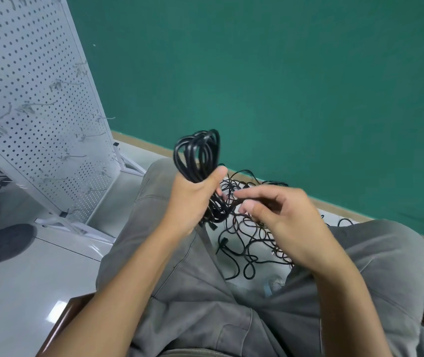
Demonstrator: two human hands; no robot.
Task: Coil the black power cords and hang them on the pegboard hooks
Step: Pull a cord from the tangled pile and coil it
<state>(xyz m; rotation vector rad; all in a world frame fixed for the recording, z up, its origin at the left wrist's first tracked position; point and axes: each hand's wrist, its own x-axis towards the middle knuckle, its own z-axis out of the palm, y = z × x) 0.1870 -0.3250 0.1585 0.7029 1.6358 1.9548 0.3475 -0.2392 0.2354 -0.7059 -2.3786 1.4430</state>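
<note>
My left hand [190,199] grips a coiled black power cord [199,155] around its middle, and the loops stand up above my fist. My right hand [280,217] is close to the right of the coil, thumb and forefinger pinching the cord's loose end near the bundle's lower part. A tangled pile of black cords [252,240] lies on the floor between my knees. The white pegboard [35,104] with metal hooks [33,106] stands at the left, and no cord hangs on it.
I sit on a wooden chair [61,320] with grey trousers in view. A green wall [283,86] runs behind the cords. The pegboard's white feet [77,225] rest on the pale tiled floor [25,279]. A dark shoe [2,240] is at the far left.
</note>
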